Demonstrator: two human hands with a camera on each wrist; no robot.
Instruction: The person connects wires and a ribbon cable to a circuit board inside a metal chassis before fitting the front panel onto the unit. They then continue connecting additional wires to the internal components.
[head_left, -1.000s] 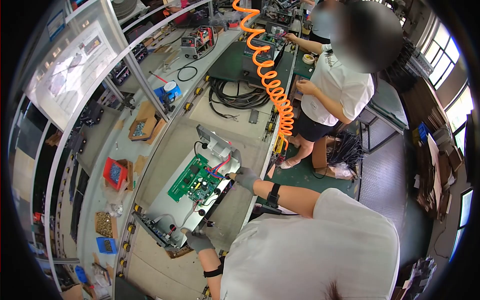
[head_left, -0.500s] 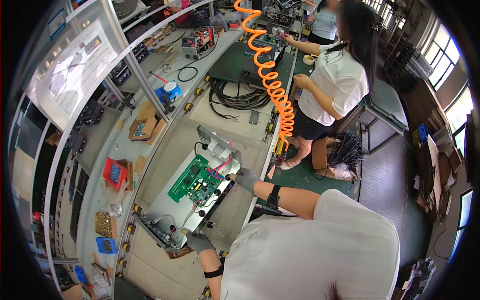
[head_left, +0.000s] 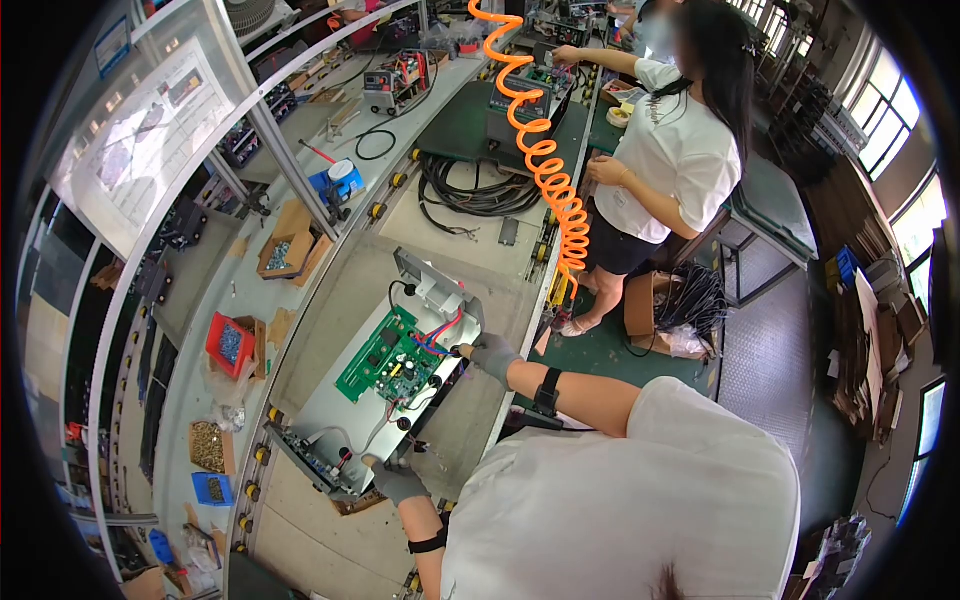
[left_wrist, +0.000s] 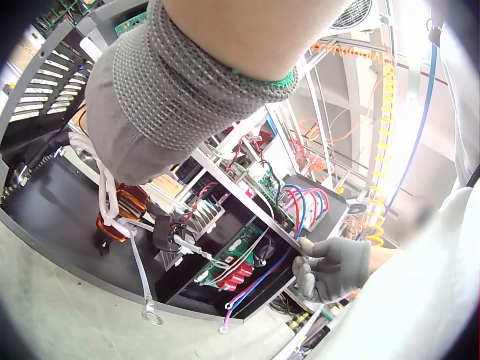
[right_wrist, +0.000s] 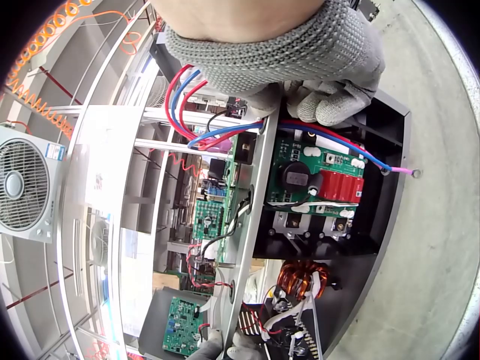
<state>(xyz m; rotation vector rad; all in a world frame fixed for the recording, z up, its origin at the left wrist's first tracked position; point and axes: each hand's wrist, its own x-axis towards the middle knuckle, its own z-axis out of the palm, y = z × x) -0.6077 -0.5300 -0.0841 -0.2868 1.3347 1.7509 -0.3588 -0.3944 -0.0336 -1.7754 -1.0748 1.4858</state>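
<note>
An open metal machine chassis (head_left: 350, 400) stands tilted on the workbench, its green circuit board (head_left: 390, 365) facing up. My gloved right hand (head_left: 490, 360) grips the long edge of its middle plate beside the red and blue wires (right_wrist: 225, 135), thumb on one side and curled fingers on the other. Near the small end panel (head_left: 310, 465), my gloved left hand (head_left: 398, 482) pinches the same plate's edge. Beneath the plate, the wrist views show a copper coil (right_wrist: 304, 279), red capacitors (right_wrist: 341, 187) and loose wires with ring terminals. The left fingertips are hidden in the left wrist view.
Black cables (head_left: 475, 190) lie coiled farther along the bench. A red bin (head_left: 230, 345), a blue bin (head_left: 212, 490) and cardboard boxes of small hardware (head_left: 285, 255) line the far side. An orange coiled hose (head_left: 545, 160) hangs overhead. Another person (head_left: 680, 150) works at the upper right.
Both my hands and the chassis stay in place. The other person's head and body have shifted, and their far arm now reaches farther over the bench.
</note>
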